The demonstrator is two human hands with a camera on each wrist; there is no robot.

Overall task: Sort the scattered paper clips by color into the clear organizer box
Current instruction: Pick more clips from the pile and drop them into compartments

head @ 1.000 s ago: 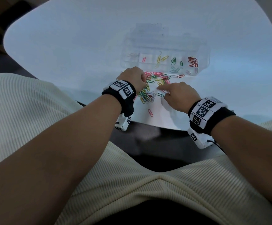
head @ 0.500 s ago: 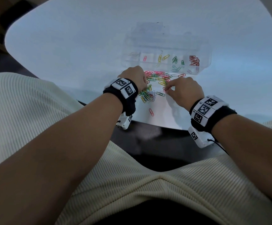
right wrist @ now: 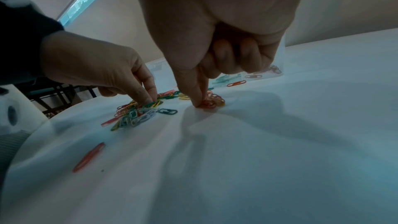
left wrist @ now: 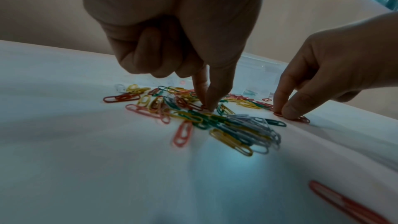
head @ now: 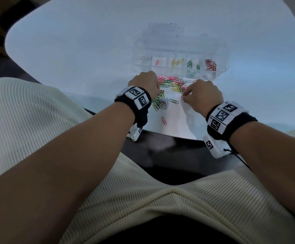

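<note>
Scattered coloured paper clips (head: 171,83) lie on the white table (head: 72,50) just in front of the clear organizer box (head: 227,55). Its compartments hold pink, yellow, green and red clips (head: 210,65). My left hand (head: 145,85) reaches down into the pile, thumb and index tips (left wrist: 210,105) pinched together on a clip whose colour I cannot tell. My right hand (head: 203,95) pinches a red clip (left wrist: 301,119) against the table with thumb and index, the other fingers curled. The red clip (right wrist: 207,104) lies at the pile's right edge.
A tangled cluster of green, yellow and white clips (head: 160,103) sits between my hands. A lone pink clip (head: 164,121) lies near the table's front edge (head: 169,135). The box's open lid (head: 162,30) lies behind it. My lap is below.
My right hand has moved slightly forward and right, from pointing with the index to pinching the red clip. The left hand has stayed on the pile.
</note>
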